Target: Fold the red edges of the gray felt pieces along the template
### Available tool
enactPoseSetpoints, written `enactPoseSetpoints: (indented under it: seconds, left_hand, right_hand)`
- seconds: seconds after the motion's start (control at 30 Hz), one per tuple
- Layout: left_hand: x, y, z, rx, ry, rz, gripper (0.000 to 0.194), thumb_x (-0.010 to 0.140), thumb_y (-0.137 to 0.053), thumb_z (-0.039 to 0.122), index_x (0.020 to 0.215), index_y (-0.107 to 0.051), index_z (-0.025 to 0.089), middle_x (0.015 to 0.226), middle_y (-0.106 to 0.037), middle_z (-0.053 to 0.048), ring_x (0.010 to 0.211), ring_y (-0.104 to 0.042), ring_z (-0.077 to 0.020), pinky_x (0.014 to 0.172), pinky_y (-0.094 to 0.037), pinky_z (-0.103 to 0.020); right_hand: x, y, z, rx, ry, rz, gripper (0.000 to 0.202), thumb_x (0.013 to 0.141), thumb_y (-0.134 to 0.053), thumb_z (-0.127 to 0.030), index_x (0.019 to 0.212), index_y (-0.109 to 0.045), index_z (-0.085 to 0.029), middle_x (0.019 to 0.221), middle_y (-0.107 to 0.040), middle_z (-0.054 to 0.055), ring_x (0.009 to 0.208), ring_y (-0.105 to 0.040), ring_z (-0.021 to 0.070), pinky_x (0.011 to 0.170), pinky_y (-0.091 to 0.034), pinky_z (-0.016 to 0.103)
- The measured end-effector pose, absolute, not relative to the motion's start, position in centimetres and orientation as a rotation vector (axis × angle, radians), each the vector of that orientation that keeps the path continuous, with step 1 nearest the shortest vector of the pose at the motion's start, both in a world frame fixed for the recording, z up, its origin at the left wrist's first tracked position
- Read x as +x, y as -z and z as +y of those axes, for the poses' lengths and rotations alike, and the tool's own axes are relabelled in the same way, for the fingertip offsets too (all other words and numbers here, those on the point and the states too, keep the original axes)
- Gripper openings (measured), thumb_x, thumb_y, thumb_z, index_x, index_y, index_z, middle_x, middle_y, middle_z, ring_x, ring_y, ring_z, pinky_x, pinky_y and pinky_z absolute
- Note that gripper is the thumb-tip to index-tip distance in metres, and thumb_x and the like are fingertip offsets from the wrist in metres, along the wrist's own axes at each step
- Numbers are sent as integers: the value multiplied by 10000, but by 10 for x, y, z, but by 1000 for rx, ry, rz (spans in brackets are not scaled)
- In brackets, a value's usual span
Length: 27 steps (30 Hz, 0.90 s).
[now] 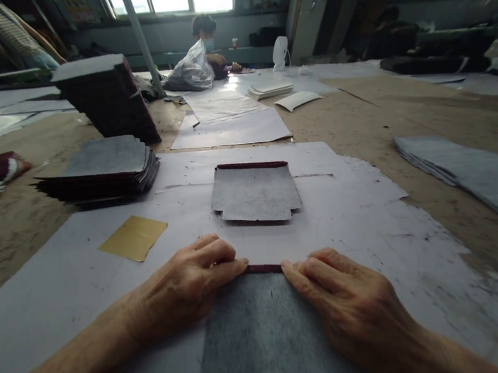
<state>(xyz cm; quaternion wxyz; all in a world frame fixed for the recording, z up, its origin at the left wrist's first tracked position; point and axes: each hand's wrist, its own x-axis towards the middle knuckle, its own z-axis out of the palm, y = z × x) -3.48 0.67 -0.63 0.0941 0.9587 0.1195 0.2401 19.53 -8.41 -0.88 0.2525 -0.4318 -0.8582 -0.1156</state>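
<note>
At folded edge (264, 268), two hands (188, 282), one panel (264, 333)

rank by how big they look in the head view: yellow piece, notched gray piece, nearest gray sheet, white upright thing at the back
1. Nearest gray sheet
2. Notched gray piece
3. Yellow piece
4. White upright thing, also the farthest

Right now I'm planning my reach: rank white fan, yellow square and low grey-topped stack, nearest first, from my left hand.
From the left hand:
1. Yellow square, ahead-left.
2. Low grey-topped stack, beyond it, left.
3. White fan, far back, right.
</note>
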Motion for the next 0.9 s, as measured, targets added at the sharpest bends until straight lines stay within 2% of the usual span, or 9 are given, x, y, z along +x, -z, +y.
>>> enactPoseSetpoints:
  seconds: [0.27,0.4,0.53,0.7,0.9]
  left_hand:
    - [-33,8,3,3033,-628,315,284,870,-350,54,1114,-493,73,857,-543,-88,771,-446,-165,691,-445,-332]
    - [-31,8,1,3071,-580,329,268,885,-340,85,1094,-506,65,859,-545,-94,763,-438,-173,687,-424,-343]
    - [-33,6,1,3050,-618,323,252,889,-343,93,1064,-521,57,827,-546,-88,764,-448,-180,680,-421,-342]
    - [-47,10,3,2944,-711,401,269,854,-377,34,1087,-506,73,861,-551,-82,781,-452,-159,717,-438,-322]
    - [-52,9,5,2940,-746,408,278,824,-375,22,1049,-527,80,829,-555,-82,755,-457,-161,689,-438,-333]
  right_hand:
    - [186,-2,-81,-1220,429,-2529,367,818,-344,-25,1086,-583,-106,800,-585,72,683,-519,173,586,-484,281]
    - [172,-11,-74,-1273,499,-2579,321,749,-384,-4,925,-633,-104,728,-565,90,626,-491,193,532,-448,302]
    - [159,-3,-65,-1137,282,-2520,289,779,-357,-1,826,-626,-95,718,-537,86,657,-474,195,572,-451,313]
    - [161,11,-60,-986,97,-2415,313,856,-302,-32,894,-611,-56,774,-542,98,705,-464,181,618,-475,306]
    - [163,12,-58,-1012,60,-2379,305,853,-341,-41,1036,-585,-54,827,-561,100,745,-479,178,631,-495,290]
